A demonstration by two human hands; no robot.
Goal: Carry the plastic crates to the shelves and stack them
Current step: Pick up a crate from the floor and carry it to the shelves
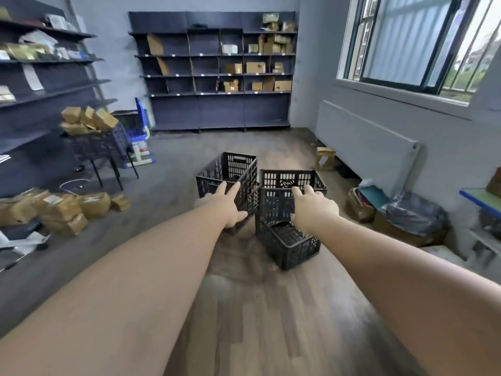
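Early stage: crates (284, 213) on floor, far from shelves (214, 71). Left hand (230, 204) spread wide; right hand (311, 207) grips crate rim. None stacked yet.

Daylight does all the work here, coming in through the window (417, 42) top right, which is pretty washed out at its far right edge. The room reads cool and bluish, moderately bright, with soft shadows only. The wood floor (271, 321) looks smeared near the bottom, like motion blur. The boxes (86, 119) at left are blurry too, and the shelves (214, 69) at the back are soft but readable. Heavy wide-angle distortion: the left shelving and the window frame bend and lean at the edges, and both forearms balloon toward the bottom corners. Overall it's a bit mushy, like compressed video.
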